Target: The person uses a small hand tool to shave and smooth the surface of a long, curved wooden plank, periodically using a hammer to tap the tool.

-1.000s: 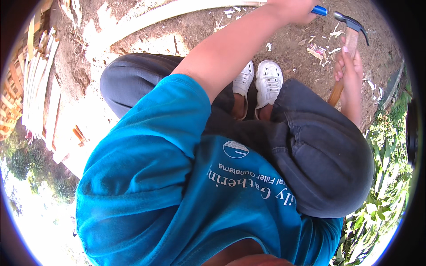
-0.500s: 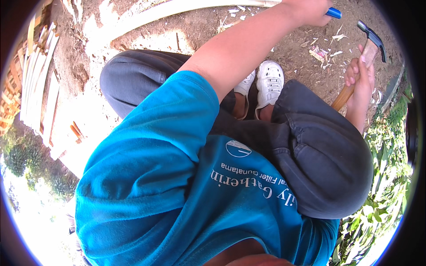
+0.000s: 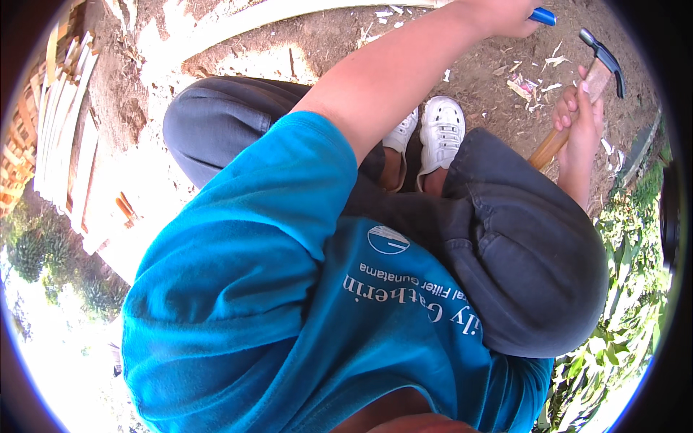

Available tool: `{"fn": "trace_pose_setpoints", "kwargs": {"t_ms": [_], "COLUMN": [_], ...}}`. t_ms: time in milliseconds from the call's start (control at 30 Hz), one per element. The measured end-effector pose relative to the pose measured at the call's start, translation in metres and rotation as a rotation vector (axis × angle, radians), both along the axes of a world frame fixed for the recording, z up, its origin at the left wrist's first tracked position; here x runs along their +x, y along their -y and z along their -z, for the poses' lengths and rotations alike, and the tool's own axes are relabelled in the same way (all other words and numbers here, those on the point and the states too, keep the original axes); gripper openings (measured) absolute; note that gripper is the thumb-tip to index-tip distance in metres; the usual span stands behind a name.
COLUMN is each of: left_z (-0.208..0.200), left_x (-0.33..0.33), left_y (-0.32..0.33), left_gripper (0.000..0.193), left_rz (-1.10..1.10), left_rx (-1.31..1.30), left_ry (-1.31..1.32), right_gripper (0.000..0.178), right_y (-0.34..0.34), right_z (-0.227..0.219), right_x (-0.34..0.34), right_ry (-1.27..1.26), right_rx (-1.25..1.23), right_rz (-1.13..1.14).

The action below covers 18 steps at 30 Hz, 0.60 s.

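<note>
Above the dirt [image 3: 482,79], a claw hammer [image 3: 597,79] slants through the right hand [image 3: 582,119], whose fingers curl around its wooden handle [image 3: 548,149] below the metal head [image 3: 605,53], while the left hand [image 3: 502,16] grips a blue handle [image 3: 543,16] jutting past its fingers

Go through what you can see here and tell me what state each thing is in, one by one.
Hammer: held by its handle in the right hand, head apart from the blue object
Blue object: gripped in the left hand, mostly hidden
Long pale strip: curved in this view, partly out of sight
White shoes: worn
Pale chips: scattered on the dirt
Pale strips at left: bunched together
</note>
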<state>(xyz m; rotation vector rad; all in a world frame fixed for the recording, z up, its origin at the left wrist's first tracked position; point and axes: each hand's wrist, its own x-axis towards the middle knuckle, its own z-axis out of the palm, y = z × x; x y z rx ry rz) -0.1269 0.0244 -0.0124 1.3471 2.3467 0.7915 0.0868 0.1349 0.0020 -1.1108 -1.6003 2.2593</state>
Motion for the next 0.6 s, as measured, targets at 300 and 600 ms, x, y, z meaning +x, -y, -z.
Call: {"fn": "trace_pose_setpoints", "kwargs": {"t_ms": [300, 600], "left_z": [-0.002, 0.002], "left_x": [-0.001, 0.007], "left_y": [0.009, -0.009], "left_gripper": [0.017, 0.019], "left_rz": [-0.033, 0.013], "left_rx": [-0.067, -0.065], "left_ry": [-0.003, -0.079], "right_gripper": [0.044, 0.039], "right_y": [0.006, -0.012], "right_z": [-0.004, -0.012], "right_x": [-0.01, 0.006], "right_ry": [0.043, 0.003], "right_rx": [-0.003, 0.011], "right_rz": [-0.071, 0.059]}}
